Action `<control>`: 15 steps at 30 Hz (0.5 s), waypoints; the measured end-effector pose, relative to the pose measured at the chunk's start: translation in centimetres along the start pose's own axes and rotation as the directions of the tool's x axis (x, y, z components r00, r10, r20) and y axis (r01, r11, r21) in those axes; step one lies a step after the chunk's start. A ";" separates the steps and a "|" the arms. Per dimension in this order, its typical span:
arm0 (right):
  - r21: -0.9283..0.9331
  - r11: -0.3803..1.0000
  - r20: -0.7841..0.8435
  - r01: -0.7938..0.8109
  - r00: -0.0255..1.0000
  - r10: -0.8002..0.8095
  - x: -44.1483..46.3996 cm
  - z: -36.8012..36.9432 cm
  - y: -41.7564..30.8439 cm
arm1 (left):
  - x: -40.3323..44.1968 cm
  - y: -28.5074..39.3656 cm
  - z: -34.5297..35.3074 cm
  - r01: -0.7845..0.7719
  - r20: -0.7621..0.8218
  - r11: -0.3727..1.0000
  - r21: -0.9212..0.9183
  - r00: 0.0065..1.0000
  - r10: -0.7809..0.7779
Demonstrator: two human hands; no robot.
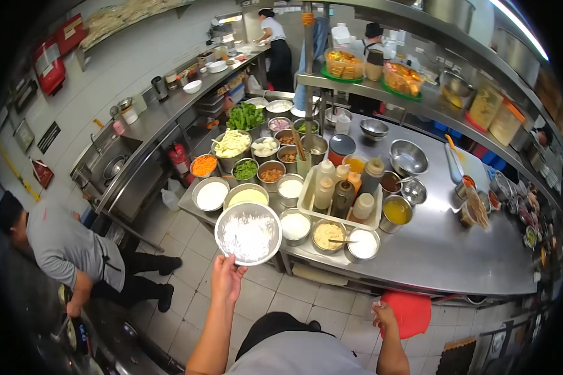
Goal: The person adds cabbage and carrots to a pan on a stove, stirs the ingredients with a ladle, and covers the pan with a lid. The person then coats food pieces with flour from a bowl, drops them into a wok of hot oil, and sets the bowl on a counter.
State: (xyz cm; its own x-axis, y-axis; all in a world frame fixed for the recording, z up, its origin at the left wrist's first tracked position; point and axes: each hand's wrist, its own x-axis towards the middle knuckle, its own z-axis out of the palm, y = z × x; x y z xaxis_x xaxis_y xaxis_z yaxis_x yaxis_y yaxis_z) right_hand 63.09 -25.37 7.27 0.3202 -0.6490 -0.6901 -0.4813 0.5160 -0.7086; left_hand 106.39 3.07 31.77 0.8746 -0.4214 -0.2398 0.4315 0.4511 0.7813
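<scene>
My left hand (227, 280) grips the near rim of a round metal bowl (276, 252), thumb on the edge. White powder (246, 232) coats the bowl's inside. The bowl is held out by the table's front left corner, close to a tub of pale yellow sauce (247, 195) and a tub of white sauce (210, 194). Low on the right, my right hand (386, 317) is closed around something small and whitish that I cannot make out. Directly behind that hand is a red, flat-topped object (413, 312), below the table edge; whether they touch is unclear.
Sauce bottles stand in a cream bin (338, 215) on the steel table (463, 250). Several food tubs crowd its left end. A co-worker (75, 244) bends over pans at left; two other people work at the back. An overhead shelf (356, 90) spans the table.
</scene>
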 end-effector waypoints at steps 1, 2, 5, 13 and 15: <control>-0.008 1.000 0.010 0.000 1.000 0.000 -0.7 0.7 -1.1 | 0.9 0.0 0.2 -0.013 0.015 1.000 -0.021 1.000 0.013; -0.057 0.998 0.001 0.017 1.000 -0.017 -1.8 1.4 -2.2 | 2.0 0.0 0.8 -0.017 0.009 1.000 -0.024 1.000 0.017; -0.131 0.991 -0.015 0.009 1.000 -0.012 -1.6 1.4 -1.3 | 6.5 0.0 2.4 -0.045 0.006 0.998 -0.042 0.999 0.045; 0.021 0.966 -0.302 -0.256 0.920 0.251 -5.8 -0.7 8.4 | 28.5 -1.8 11.0 -0.117 0.065 0.981 -0.154 0.990 0.128; 0.079 0.958 -0.361 -0.276 0.888 0.285 -7.7 0.3 9.2 | 33.5 -2.5 14.0 -0.122 0.085 0.979 -0.163 0.987 0.137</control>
State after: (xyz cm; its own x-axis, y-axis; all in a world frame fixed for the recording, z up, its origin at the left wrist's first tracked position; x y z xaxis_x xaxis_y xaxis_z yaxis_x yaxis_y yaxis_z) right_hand 56.41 -15.49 5.97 -0.1478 -0.6312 -0.7614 -0.4853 0.7171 -0.5003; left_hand 131.53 -23.17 29.80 0.9036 -0.4207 -0.0808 0.3517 0.6209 0.7005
